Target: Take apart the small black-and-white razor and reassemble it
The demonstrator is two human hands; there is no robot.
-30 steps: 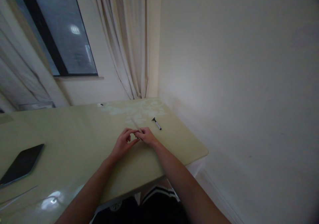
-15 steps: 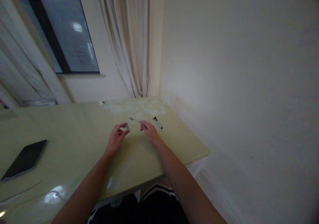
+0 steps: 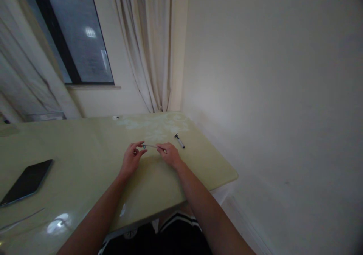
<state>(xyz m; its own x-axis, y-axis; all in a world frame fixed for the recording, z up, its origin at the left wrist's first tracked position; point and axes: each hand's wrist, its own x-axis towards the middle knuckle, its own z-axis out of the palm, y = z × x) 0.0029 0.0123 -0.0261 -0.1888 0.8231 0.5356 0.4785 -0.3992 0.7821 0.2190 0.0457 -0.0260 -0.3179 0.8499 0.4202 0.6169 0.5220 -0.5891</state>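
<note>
At far left, a dark slab (image 3: 27, 181) is lying on the pale green table (image 3: 85, 153). Nearer the middle, the left hand (image 3: 132, 157) is pinching a small cylinder (image 3: 144, 146) between thumb and finger. A slender rod (image 3: 151, 146) is pointing at it, contact being unclear; the step in hand is seemingly pairing these two, any next move probably demanding fine alignment. The right hand (image 3: 169, 154) is pinching the rod. Just beyond, a T-headed tool (image 3: 179, 141) is lying.

Hands (image 3: 132, 159) pinching small cylinder (image 3: 144, 147) and thin stick (image 3: 151, 146), razor (image 3: 179, 141) on table (image 3: 87, 153)
</note>
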